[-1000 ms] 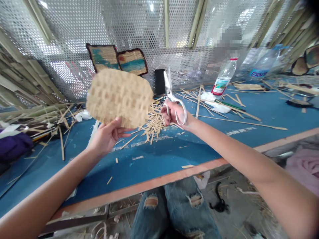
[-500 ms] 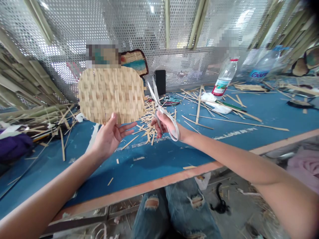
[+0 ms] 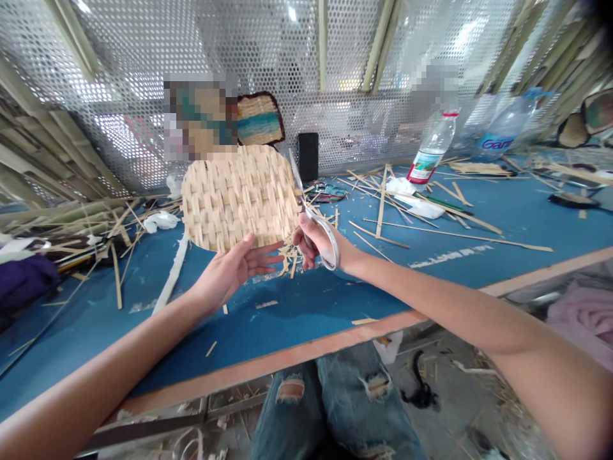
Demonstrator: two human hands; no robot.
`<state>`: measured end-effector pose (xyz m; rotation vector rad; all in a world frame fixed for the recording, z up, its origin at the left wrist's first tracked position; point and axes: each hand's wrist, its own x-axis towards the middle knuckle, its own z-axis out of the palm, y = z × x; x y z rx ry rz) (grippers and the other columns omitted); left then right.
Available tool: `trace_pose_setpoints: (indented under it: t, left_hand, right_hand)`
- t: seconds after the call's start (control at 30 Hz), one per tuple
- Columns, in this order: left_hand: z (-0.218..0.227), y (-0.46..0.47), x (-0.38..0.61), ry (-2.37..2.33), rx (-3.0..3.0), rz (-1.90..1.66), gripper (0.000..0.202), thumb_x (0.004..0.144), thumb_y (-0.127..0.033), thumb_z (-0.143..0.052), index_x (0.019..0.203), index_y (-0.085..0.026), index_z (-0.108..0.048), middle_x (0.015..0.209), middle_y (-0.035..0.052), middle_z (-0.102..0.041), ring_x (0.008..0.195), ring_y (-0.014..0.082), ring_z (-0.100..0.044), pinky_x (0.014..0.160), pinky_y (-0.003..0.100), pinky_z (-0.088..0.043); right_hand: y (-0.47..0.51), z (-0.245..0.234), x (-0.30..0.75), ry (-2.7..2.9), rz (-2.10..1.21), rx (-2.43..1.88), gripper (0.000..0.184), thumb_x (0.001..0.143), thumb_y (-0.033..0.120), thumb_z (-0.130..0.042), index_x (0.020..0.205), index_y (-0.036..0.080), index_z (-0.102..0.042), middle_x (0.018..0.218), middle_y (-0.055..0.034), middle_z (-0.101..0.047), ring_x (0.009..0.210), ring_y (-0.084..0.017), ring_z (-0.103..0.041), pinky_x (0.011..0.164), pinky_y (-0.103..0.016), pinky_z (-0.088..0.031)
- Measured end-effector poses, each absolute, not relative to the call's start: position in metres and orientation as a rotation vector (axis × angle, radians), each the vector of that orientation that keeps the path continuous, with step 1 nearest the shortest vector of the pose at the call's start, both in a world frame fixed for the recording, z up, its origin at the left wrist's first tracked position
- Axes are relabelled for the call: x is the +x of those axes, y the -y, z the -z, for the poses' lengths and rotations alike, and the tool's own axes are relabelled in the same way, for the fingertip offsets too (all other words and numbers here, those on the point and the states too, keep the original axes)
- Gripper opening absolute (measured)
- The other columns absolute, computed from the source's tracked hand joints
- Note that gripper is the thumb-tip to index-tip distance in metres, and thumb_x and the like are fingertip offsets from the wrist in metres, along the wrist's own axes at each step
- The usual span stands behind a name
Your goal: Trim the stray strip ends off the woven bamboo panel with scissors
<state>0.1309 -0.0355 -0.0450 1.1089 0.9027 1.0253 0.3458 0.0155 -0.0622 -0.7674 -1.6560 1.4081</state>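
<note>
A woven bamboo panel (image 3: 239, 198) with rounded corners is held upright above the table. My left hand (image 3: 234, 268) grips its lower edge, thumb in front and the other fingers stretched out behind and below. My right hand (image 3: 318, 243) is wrapped around the handles of silver scissors (image 3: 328, 239). The scissor blades point up along the panel's right edge, and one blade is partly hidden by the panel. Short bamboo offcuts (image 3: 288, 262) lie in a pile on the table behind the two hands.
The blue table (image 3: 297, 313) carries long bamboo strips (image 3: 440, 236), a plastic bottle (image 3: 431, 153) and white tissue (image 3: 416, 198). A black phone (image 3: 308, 156) leans on the perforated wall beside a framed woven piece (image 3: 260, 120). Purple cloth (image 3: 29, 281) lies at the left.
My left hand has brought the woven panel right and slightly down, up to the scissors. The scissor blades have come closer together at the panel's right edge.
</note>
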Motion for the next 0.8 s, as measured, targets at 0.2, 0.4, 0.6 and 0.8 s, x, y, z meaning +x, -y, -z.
trace_pose_setpoints:
  t: [0.2, 0.4, 0.6, 0.8]
  left_hand:
    - [0.044, 0.033, 0.128, -0.906, 1.091, -1.104, 0.042, 0.1, -0.045, -0.05, 0.11, -0.011, -0.073, 0.127, 0.0198, -0.069, 0.104, 0.0301, -0.073, 0.09, 0.041, -0.058]
    - [0.038, 0.031, 0.123, -0.897, 1.064, -1.258, 0.04, 0.101, -0.046, -0.048, 0.101, -0.015, -0.073, 0.134, 0.0143, -0.067, 0.1, 0.0243, -0.073, 0.084, 0.033, -0.059]
    - [0.042, 0.035, 0.129, -0.939, 1.104, -1.134, 0.047, 0.102, -0.05, -0.045, 0.11, -0.014, -0.074, 0.139, 0.0164, -0.062, 0.11, 0.027, -0.07, 0.094, 0.037, -0.056]
    - [0.045, 0.037, 0.132, -0.938, 1.129, -1.069, 0.049, 0.102, -0.051, -0.045, 0.109, -0.013, -0.075, 0.14, 0.0174, -0.061, 0.112, 0.0294, -0.069, 0.094, 0.039, -0.056]
  right_hand:
    - [-0.016, 0.059, 0.347, 1.622, -1.398, -0.826, 0.066, 0.082, 0.086, -0.042, 0.077, 0.021, -0.055, 0.043, 0.0074, -0.041, 0.035, -0.011, -0.046, 0.044, -0.027, -0.051]
    - [-0.019, 0.064, 0.348, 1.671, -1.523, -0.786, 0.072, 0.081, 0.09, -0.035, 0.087, 0.021, -0.055, 0.052, 0.0059, -0.047, 0.046, -0.012, -0.054, 0.061, -0.03, -0.057]
    - [-0.008, 0.06, 0.342, 1.762, -1.431, -0.823, 0.067, 0.085, 0.086, -0.034, 0.087, 0.022, -0.054, 0.054, 0.0036, -0.049, 0.049, -0.015, -0.055, 0.061, -0.032, -0.054]
    - [-0.009, 0.061, 0.34, 1.74, -1.406, -0.841, 0.066, 0.084, 0.086, -0.037, 0.084, 0.022, -0.053, 0.053, 0.0038, -0.049, 0.046, -0.014, -0.055, 0.052, -0.03, -0.05]
